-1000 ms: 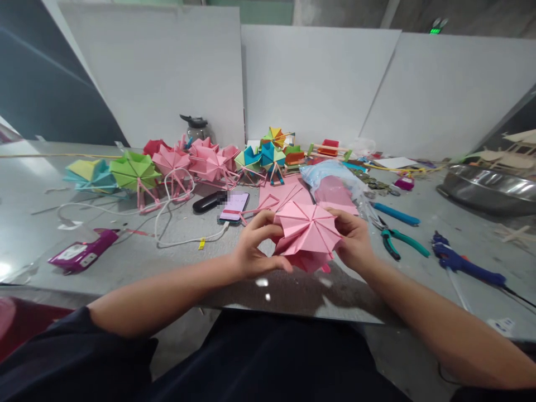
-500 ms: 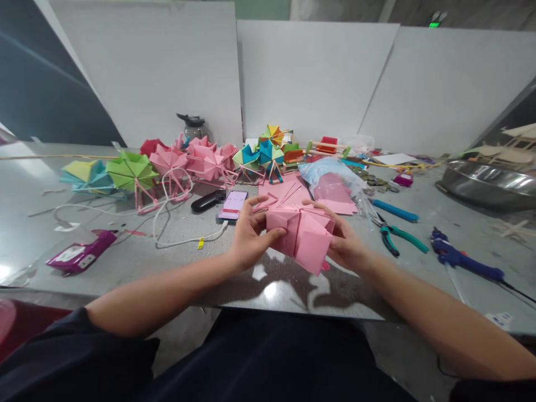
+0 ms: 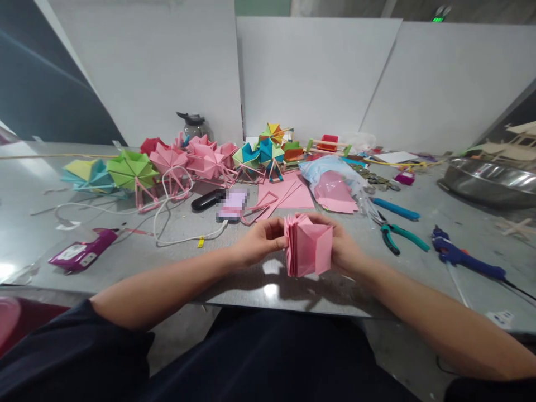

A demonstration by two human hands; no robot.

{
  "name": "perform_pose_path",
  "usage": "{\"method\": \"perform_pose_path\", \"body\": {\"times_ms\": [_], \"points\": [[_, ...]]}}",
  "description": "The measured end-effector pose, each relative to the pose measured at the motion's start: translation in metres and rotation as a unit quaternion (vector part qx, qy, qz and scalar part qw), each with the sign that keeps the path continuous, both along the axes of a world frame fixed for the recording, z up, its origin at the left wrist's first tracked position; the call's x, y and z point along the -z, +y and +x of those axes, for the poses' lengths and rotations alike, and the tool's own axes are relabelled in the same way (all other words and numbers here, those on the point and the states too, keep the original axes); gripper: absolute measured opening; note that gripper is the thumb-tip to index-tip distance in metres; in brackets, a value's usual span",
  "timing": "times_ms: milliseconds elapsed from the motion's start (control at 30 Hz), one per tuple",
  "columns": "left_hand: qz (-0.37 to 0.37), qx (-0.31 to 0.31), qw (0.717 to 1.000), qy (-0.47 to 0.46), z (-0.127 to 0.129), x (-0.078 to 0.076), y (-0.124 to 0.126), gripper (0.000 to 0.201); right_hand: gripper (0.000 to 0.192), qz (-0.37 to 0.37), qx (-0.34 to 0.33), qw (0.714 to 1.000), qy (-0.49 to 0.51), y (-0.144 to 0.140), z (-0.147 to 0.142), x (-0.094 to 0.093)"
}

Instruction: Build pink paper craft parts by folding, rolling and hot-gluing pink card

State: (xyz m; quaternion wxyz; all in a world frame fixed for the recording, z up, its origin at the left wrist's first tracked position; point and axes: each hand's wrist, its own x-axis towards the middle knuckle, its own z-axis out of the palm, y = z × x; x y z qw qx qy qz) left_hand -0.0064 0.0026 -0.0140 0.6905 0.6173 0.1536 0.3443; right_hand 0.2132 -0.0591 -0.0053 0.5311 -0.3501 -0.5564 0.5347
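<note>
A pink folded paper piece (image 3: 307, 248), collapsed into a thick stack of pleats, stands just above the grey table (image 3: 125, 262) near its front edge. My left hand (image 3: 259, 243) pinches its left side. My right hand (image 3: 345, 245) grips its right side and back. Behind my hands lie flat pink paper sheets (image 3: 288, 195) and a clear bag of pink paper (image 3: 335, 187).
Finished paper wheels in green (image 3: 129, 170), pink (image 3: 205, 159) and mixed colours (image 3: 262, 153) line the back. A phone (image 3: 232, 204) on a white cable, a purple pack (image 3: 79, 254), green-handled pliers (image 3: 397, 234), a blue glue gun (image 3: 460, 257) and a metal bowl (image 3: 489, 181) lie around.
The pink paper wheel that was spread flat between my hands has been folded shut into a compact pleated stack. Both hands have dropped slightly toward the table's front edge.
</note>
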Motion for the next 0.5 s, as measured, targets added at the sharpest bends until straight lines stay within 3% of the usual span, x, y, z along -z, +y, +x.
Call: {"method": "perform_pose_path", "body": {"times_ms": [167,367,500], "points": [[0.028,0.021,0.999,-0.005,-0.002,0.003,-0.001,0.061,0.033,-0.006,0.074,0.994,-0.081,0.006,0.003,-0.001],[0.012,0.087,0.996,0.002,-0.002,0.003,-0.006,0.059,0.038,-0.015,0.083,0.989,-0.122,0.012,0.002,0.0],[-0.028,0.034,0.999,-0.013,0.0,0.003,-0.005,0.066,0.038,-0.006,0.108,0.991,-0.083,0.019,0.009,0.002]]}}
